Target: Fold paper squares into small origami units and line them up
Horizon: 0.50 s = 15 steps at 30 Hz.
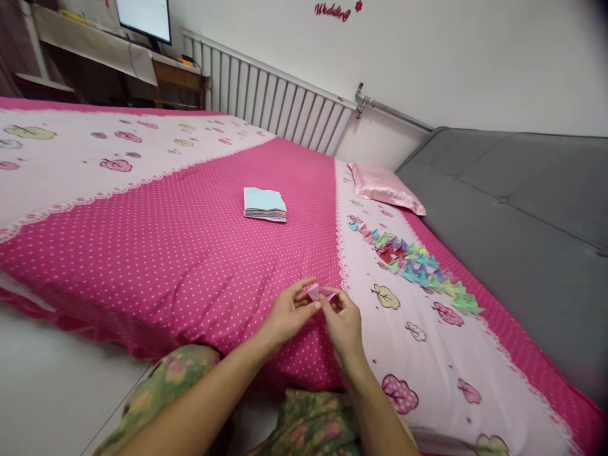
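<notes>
A small folded pink paper [313, 292] is held between both hands, just above the near edge of the bed. My left hand [291, 309] pinches its left side between thumb and fingers. On the other side, my right hand [344, 320] grips the paper with thumb and fingertips. Part of the paper is hidden by the fingers. Farther back on the bedspread lies a stack of square paper sheets [265, 200], with a light blue one on top. To the right, several small folded paper boats [422, 273] in many colours sit in rows.
The pink dotted bedspread [190, 234] spreads under everything. A satin pillow [387, 188] lies by the grey padded headboard [517, 240]. Metal bars [270, 88] line the far side. A desk [178, 73] with a monitor [145, 18] stands at the far left.
</notes>
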### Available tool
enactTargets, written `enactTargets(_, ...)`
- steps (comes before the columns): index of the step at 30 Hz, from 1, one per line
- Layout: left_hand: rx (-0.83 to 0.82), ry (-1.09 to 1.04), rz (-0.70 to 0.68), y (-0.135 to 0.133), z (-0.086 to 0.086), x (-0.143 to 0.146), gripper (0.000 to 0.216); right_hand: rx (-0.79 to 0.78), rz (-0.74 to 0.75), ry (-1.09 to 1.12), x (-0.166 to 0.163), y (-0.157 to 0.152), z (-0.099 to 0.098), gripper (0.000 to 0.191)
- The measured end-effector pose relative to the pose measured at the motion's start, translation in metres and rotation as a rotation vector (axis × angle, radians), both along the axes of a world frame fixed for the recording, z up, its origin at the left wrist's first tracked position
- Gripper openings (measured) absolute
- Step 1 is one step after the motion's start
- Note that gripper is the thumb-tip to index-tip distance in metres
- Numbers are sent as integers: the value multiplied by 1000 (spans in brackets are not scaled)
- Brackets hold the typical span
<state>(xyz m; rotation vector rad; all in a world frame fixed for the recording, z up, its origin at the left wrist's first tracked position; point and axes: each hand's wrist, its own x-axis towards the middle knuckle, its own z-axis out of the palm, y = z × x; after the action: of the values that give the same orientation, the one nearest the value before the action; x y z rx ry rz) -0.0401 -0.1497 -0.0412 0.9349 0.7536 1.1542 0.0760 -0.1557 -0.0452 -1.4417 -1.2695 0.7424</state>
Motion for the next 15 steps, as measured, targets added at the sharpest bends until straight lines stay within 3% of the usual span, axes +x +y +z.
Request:
enactTargets(11, 61, 16, 111, 1, -14, 6, 42, 25, -87, -185, -11, -9, 10, 20)
enactTargets(15, 80, 21, 123, 2, -15, 4, 39, 116, -35, -188, -14, -10, 11, 27)
